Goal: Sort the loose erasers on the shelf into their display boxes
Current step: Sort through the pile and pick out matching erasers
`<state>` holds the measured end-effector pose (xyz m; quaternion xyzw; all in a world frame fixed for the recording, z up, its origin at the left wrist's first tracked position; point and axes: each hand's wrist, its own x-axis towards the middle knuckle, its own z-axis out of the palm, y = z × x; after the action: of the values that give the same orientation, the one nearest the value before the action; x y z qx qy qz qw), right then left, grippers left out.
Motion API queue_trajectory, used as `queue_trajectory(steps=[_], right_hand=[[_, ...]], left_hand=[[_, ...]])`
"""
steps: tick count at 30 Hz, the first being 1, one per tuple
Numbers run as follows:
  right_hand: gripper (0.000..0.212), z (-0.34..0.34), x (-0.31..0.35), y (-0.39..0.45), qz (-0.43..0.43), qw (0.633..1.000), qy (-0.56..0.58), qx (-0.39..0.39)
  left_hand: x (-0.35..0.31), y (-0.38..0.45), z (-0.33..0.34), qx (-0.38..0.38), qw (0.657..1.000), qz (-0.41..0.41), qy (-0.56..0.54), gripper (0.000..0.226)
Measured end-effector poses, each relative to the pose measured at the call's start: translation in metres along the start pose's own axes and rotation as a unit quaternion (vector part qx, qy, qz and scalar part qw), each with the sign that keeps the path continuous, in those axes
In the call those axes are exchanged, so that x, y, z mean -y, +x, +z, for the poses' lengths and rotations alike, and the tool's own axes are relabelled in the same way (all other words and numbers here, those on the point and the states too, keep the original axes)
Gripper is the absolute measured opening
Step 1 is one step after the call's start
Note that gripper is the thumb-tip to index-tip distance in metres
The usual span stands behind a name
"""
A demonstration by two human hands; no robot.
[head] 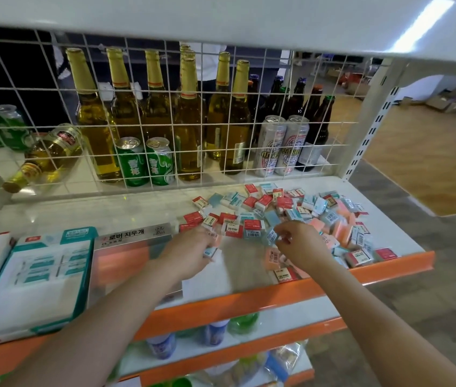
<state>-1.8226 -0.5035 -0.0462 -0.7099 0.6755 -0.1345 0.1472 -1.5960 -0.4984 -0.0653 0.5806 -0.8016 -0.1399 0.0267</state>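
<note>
Shelf: a white shelf (126,210) with an orange front lip is seen; the loose erasers and the boxes lie on it.
Erasers: a mixed pile (299,216) of red, teal, blue and pink sleeved erasers is spread over the right half of the shelf, reaching to its right front corner.
Boxes: a teal box (39,277) lies at the left front, and an orange box (126,255) just beside it, between the teal box and the pile; a third white box is partly cut off at far left.
Left hand: the left hand (193,254) is curled at the pile's near left edge, with several small erasers gathered under the fingers; the frame is blurred here, so the count cannot be told.
Right hand: the right hand (296,244) is held over the pile's middle, its fingertips pinching one blue eraser.
Risk: erasers at the front lip are judged likely to be swept off by a forearm.
Risk: colours may be mixed in a handful and dropped in the wrong box.
</note>
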Motion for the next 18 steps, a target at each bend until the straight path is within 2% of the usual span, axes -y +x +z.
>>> queue_trajectory(steps=[3,7,11,18], right_hand=[[0.028,-0.004,-0.007,0.003,0.000,1.000,0.006,-0.021],[0.034,-0.013,-0.017,0.002,0.025,0.999,0.021,-0.039],[0.032,-0.022,-0.029,-0.002,0.045,0.998,0.021,-0.048],[0.036,-0.024,-0.044,0.005,0.052,0.996,0.042,-0.061]], left_hand=[[0.001,0.004,0.002,-0.002,1.000,0.006,0.015,0.030],[-0.007,0.010,0.002,0.000,1.000,0.000,0.014,0.023],[-0.025,0.013,0.006,0.010,1.000,0.006,-0.006,0.026],[-0.052,0.028,0.003,-0.056,0.993,-0.009,-0.100,0.035]])
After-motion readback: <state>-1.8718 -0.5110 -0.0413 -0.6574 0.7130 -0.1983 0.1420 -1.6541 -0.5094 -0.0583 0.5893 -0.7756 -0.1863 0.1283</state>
